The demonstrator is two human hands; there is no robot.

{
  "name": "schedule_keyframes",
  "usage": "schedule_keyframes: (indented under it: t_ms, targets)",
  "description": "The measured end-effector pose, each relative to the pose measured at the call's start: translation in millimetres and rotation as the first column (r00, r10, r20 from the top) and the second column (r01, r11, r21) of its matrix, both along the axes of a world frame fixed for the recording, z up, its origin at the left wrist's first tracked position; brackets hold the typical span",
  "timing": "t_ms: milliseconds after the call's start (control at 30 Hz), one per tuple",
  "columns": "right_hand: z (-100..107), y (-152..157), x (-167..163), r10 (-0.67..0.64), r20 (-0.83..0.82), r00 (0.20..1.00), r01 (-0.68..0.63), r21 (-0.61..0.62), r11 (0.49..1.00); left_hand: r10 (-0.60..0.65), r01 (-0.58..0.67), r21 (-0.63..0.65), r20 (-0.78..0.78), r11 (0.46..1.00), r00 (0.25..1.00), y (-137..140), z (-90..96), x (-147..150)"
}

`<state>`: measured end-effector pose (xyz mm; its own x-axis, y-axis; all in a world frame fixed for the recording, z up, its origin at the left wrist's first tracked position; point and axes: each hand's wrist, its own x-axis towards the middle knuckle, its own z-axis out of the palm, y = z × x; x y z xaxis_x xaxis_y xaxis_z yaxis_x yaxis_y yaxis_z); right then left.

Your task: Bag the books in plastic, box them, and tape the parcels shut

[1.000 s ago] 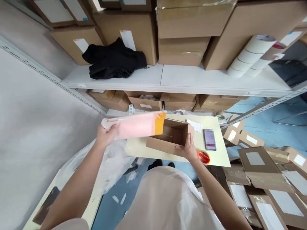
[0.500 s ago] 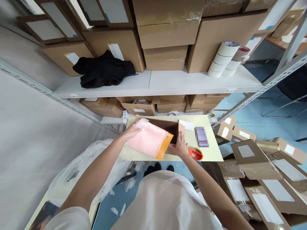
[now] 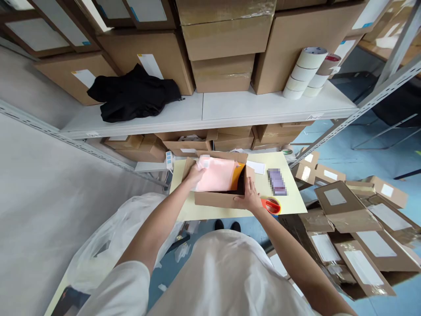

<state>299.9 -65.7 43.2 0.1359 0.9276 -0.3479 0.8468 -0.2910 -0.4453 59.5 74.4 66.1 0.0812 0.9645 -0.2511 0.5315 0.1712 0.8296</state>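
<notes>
A pink package with an orange end [image 3: 217,174] lies partly inside an open cardboard box [image 3: 219,199] on the pale yellow table. My left hand [image 3: 194,174] is closed on the package's left end, at the box's left side. The package's orange end points right, within the box walls. My right hand [image 3: 250,196] grips the box at its front right corner, thumb on the front and fingers over the right side. Just right of that hand is a red tape dispenser [image 3: 271,205]. The bottom of the box is mostly hidden by the package.
On the table [image 3: 292,206] lie a white paper [image 3: 256,167] and a blurred purple item [image 3: 277,181]. Behind it, a shelf [image 3: 226,109] holds boxes, a black garment [image 3: 134,94] and tape rolls [image 3: 304,72]. Cardboard boxes [image 3: 342,210] are heaped on the right; clear plastic [image 3: 121,237] lies left.
The pink package has moved from in front of the box into its opening, with my left hand still on it. My right hand stays at the box's right end.
</notes>
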Motion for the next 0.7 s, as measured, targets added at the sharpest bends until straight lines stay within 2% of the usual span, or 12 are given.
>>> schedule_keyframes:
  t_ms: [100,167,267,300,367,433,500,533,600,700]
  targets:
    - [0.8,2.4,0.3,-0.007,-0.004,1.0,0.007,-0.007,1.0,-0.048,0.049,0.007,-0.091,0.999,0.995,-6.2,-1.2,11.7]
    - [1.2,3.7,0.5,-0.013,-0.013,1.0,0.013,-0.012,1.0,-0.102,0.107,0.016,-0.17,0.994,0.98,-13.9,6.4,15.7]
    - [2.5,3.6,0.9,-0.031,-0.028,0.999,0.031,-0.004,1.0,-0.192,0.249,0.084,-0.421,0.965,0.887,-35.9,24.9,8.5]
    - [3.6,3.1,1.2,-0.033,-0.03,0.999,0.034,0.014,0.999,-0.166,0.268,0.133,-0.511,0.954,0.843,-45.3,30.2,1.5]
    - [6.9,1.9,1.9,-0.03,-0.02,0.999,0.031,0.056,0.998,0.016,0.189,0.281,-0.595,0.941,0.804,-63.7,35.1,-18.1]
    - [11.7,1.8,2.6,-0.021,0.013,1.0,0.02,0.074,0.997,0.221,0.014,0.421,-0.504,0.907,0.835,-77.4,29.1,-41.0]
    - [16.0,3.6,3.4,0.002,0.044,0.999,-0.005,0.058,0.998,0.282,-0.14,0.453,-0.263,0.88,0.923,-83.7,13.3,-60.2]
    - [17.1,5.0,4.1,0.014,0.049,0.999,-0.016,0.048,0.999,0.262,-0.186,0.429,-0.126,0.884,0.957,-84.5,3.4,-66.6]
    - [16.0,8.4,7.2,0.024,0.033,0.999,-0.026,0.063,0.998,0.176,-0.19,0.365,0.072,0.911,0.982,-83.1,-15.3,-71.9]
    - [6.6,12.5,20.2,-0.064,-0.012,0.998,0.065,0.205,0.977,0.067,-0.106,0.383,0.113,0.918,0.991,-81.0,-30.5,-64.8]
